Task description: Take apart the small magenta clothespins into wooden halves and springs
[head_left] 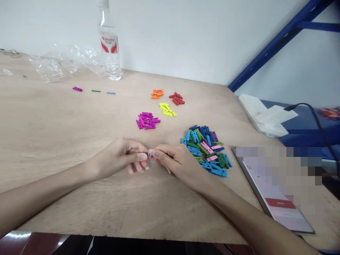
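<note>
My left hand point(134, 156) and my right hand point(172, 159) meet near the middle of the table, fingertips almost touching. Between them they pinch a small purple clothespin point(147, 153), mostly hidden by the fingers. Just right of my right hand lies a mixed pile of clothespins point(203, 148) in blue, green, pink and purple. Beyond the hands are small single-colour groups: magenta clothespins point(147, 121), yellow clothespins point(168, 109), orange clothespins point(157, 94) and red clothespins point(177, 98).
A magenta clothespin point(77, 89), a green piece point(96, 91) and a blue piece point(111, 93) lie far left. Behind them are a water bottle point(108, 46) and crumpled clear plastic point(61, 65). A tablet point(281, 202) and a white device point(262, 117) sit at the right.
</note>
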`<state>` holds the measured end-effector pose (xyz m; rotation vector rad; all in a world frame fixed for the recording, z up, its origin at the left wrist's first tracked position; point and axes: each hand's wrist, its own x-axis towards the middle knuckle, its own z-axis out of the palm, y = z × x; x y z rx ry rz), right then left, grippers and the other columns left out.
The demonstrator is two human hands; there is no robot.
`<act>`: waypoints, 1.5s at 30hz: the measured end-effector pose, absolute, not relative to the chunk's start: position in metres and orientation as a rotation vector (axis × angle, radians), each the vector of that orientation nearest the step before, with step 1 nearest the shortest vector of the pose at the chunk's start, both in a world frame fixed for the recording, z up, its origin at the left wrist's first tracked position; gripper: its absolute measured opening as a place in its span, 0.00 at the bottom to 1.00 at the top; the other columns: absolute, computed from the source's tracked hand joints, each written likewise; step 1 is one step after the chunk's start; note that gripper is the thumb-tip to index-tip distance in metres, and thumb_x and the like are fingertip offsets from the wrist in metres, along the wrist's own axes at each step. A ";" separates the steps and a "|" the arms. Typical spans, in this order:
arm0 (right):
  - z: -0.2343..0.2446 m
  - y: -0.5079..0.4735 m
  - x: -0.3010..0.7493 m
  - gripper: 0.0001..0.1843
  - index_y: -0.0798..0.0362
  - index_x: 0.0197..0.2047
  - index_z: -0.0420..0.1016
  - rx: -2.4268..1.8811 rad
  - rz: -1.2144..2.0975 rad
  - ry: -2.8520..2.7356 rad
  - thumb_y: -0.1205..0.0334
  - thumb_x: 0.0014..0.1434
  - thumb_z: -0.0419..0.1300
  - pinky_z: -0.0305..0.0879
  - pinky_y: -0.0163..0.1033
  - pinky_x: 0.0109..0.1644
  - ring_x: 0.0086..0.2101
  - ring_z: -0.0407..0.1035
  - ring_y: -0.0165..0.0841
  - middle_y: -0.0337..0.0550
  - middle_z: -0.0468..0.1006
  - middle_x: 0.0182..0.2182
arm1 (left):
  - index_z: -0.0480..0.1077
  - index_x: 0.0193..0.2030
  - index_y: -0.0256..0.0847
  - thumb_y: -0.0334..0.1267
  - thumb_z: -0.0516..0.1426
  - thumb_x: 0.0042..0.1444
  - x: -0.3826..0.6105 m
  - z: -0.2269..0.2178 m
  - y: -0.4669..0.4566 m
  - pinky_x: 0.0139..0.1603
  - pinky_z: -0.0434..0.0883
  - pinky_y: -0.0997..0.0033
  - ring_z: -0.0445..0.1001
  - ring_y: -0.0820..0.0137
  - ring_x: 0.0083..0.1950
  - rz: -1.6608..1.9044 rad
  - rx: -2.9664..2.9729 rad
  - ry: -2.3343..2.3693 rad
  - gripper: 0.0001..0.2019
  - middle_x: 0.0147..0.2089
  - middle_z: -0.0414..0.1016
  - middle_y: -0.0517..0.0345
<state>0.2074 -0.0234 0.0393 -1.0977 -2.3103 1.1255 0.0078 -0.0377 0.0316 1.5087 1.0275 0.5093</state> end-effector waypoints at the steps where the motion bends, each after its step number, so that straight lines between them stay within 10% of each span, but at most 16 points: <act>1: 0.040 -0.024 0.207 0.19 0.54 0.25 0.65 -1.088 1.119 -2.322 0.58 0.66 0.47 0.50 0.33 0.27 0.21 0.55 0.25 0.32 0.61 0.18 | 0.73 0.36 0.37 0.39 0.53 0.61 0.008 0.031 -0.038 0.30 0.71 0.77 0.73 0.75 0.30 0.510 1.520 1.033 0.10 0.32 0.76 0.58; 45: 0.043 -0.009 0.214 0.22 0.53 0.25 0.61 -0.987 1.494 -2.281 0.50 0.66 0.45 0.56 0.33 0.30 0.23 0.57 0.27 0.33 0.59 0.19 | 0.68 0.29 0.37 0.45 0.51 0.62 0.014 0.031 -0.042 0.32 0.70 0.77 0.70 0.75 0.30 0.555 1.562 1.031 0.15 0.28 0.70 0.61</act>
